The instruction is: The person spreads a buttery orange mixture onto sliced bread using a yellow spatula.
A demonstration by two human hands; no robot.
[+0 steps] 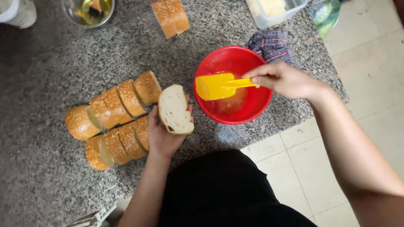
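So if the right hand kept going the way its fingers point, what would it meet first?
The right hand points left along the yellow spatula over the red bowl. Past the bowl's rim, it would likely reach the bread slice first; height is unclear.

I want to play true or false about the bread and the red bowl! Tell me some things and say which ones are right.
1. The left hand holds a slice of bread with its white side up. True.
2. The right hand holds a blue spoon. False: it holds a yellow spatula.
3. The spatula's blade is over the red bowl. True.
4. The sliced sesame loaves lie on a wooden board. False: they lie right on the speckled stone counter.
5. The red bowl is heaped to the brim with bread. False: it holds no bread, only something shiny at the bottom.
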